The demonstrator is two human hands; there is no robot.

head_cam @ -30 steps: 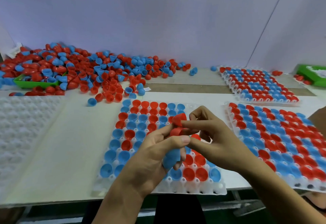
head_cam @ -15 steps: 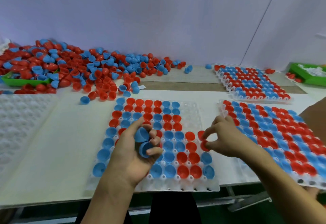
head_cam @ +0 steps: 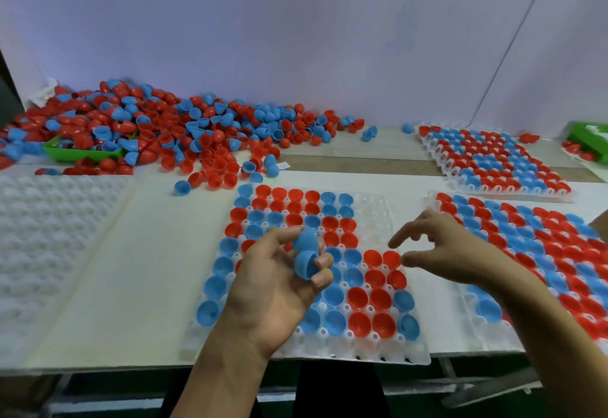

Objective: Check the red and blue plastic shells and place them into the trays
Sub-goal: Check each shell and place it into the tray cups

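Currently the white worktop (head_cam: 98,286) carries everything; landmark is the centre tray (head_cam: 378,216), part-filled with red and blue shells seated open side up, its far-right pockets bare. Behind the centre tray and to its left: big loose pile of red and blue shells (head_cam: 171,134), partly burying a green bin (head_cam: 79,153). Right of the centre tray: a full tray (head_cam: 533,246), near edge cut off by the right forearm. Beyond that, far right of the centre tray: another full tray (head_cam: 487,160). Left of the centre tray: an unfilled white tray (head_cam: 49,236). Far right edge: a second green bin (head_cam: 589,141), a few red shells beside it.

Left hand (head_cam: 276,289) hovers over the centre tray's left half, fingers curled, gripping two blue shells (head_cam: 306,253), stacked one above the other between thumb and fingertips. Right hand (head_cam: 441,253) hovers at the centre tray's right edge, holding nothing; thumb and index finger extended and apart, the thumb tip just beside a red shell (head_cam: 391,258) seated in the tray. Cannot tell if it touches.
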